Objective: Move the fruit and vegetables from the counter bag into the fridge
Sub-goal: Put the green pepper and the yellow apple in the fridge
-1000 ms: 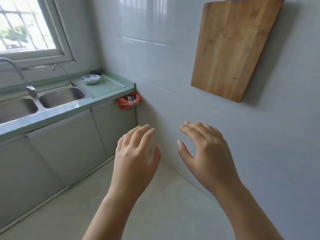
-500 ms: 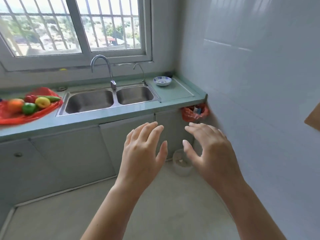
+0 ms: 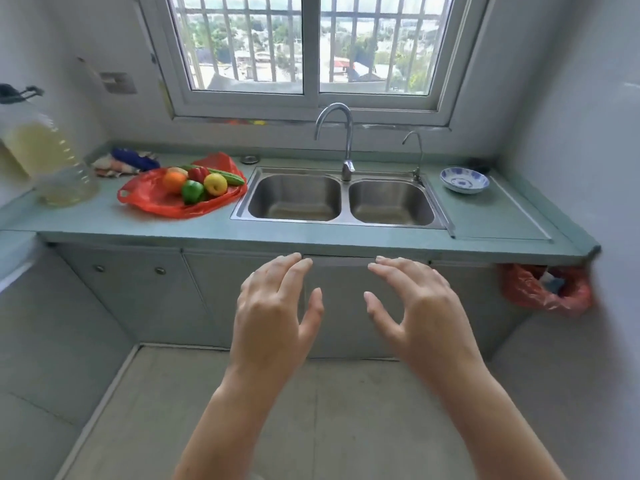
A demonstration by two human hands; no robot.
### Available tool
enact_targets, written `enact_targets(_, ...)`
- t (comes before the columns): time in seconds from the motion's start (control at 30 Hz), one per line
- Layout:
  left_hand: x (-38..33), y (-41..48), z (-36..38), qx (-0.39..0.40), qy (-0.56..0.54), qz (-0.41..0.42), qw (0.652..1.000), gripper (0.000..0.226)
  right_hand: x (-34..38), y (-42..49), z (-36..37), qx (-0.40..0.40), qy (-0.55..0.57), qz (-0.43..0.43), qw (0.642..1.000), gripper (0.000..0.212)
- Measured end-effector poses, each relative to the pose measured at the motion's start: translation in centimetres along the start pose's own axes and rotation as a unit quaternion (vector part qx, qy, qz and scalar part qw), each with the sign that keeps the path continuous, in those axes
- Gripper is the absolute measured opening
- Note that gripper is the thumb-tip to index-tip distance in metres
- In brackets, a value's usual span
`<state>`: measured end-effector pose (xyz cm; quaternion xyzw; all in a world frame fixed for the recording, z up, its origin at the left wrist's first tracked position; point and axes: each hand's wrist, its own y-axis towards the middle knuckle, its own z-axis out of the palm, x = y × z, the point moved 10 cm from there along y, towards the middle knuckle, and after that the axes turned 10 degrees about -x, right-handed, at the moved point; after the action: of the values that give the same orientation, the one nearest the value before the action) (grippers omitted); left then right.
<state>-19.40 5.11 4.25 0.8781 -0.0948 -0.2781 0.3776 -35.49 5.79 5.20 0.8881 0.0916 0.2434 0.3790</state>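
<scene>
A red plastic bag (image 3: pixel 156 202) lies spread open on the green counter (image 3: pixel 311 237), left of the sink. On it sit an orange (image 3: pixel 174 180), a green fruit (image 3: pixel 192 191), a yellow fruit (image 3: pixel 215 183), a red pepper (image 3: pixel 198 173) and a cucumber (image 3: pixel 228 176). My left hand (image 3: pixel 273 313) and my right hand (image 3: pixel 415 306) hover side by side in front of the cabinet doors, below the counter edge, fingers spread, holding nothing. No fridge is in view.
A double steel sink (image 3: pixel 341 199) with a tap (image 3: pixel 341 140) fills the counter's middle. A blue-patterned bowl (image 3: pixel 464 180) sits at the right, a large oil bottle (image 3: pixel 45 157) and cloths (image 3: pixel 124 161) at the left. Another red bag (image 3: pixel 543 289) hangs under the right corner.
The view has swung left from the right wall and cutting board to face the sink and window. The fruit bag has come into full view. Both hands stay raised and empty.
</scene>
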Motion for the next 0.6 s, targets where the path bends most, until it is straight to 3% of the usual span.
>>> enact_targets(0.4, 22.6, 11.6, 1.3, 0.009, 0.006, -0.087, 0.996, 0.046, 9.1, 12.7, 21.5, 0.052, 0.048, -0.042, 0.997, 0.043)
enact_targets(0.6, 30.5, 12.9, 2.5, 0.018, 0.017, -0.135, 0.990, 0.048, 11.8, 15.2, 29.8, 0.092, 0.066, -0.060, 0.992, 0.043)
